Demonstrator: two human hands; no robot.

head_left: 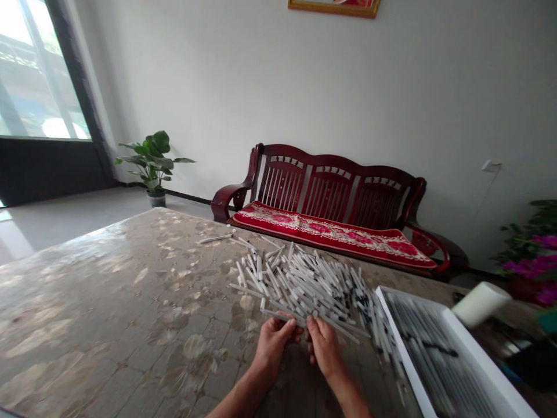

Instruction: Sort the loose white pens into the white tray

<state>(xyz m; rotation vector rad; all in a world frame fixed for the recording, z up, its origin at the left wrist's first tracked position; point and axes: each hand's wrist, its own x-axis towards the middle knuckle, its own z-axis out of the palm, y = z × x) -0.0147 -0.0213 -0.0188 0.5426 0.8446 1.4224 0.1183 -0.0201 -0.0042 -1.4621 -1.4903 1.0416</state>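
Note:
My left hand [274,341] is closed in a pinch around a slim whitish pen [275,314], whose one end sticks out to the left. Close beside it, my right hand [324,346] pinches at the pen's other end, where the fingers hide most of it. Just beyond both hands lies a loose heap of white, pen-like sticks [300,281], pointing many ways. To the right, a white open box [418,371] holds rows of grey and dark pens [439,360], smeared by motion.
The patterned tabletop [130,319] stretches left. A white roll [482,304] lies past the box, near dark items at the right edge. Behind the table stand a red wooden bench [328,180] and a potted plant [152,159]. Pink flowers [531,267] are at far right.

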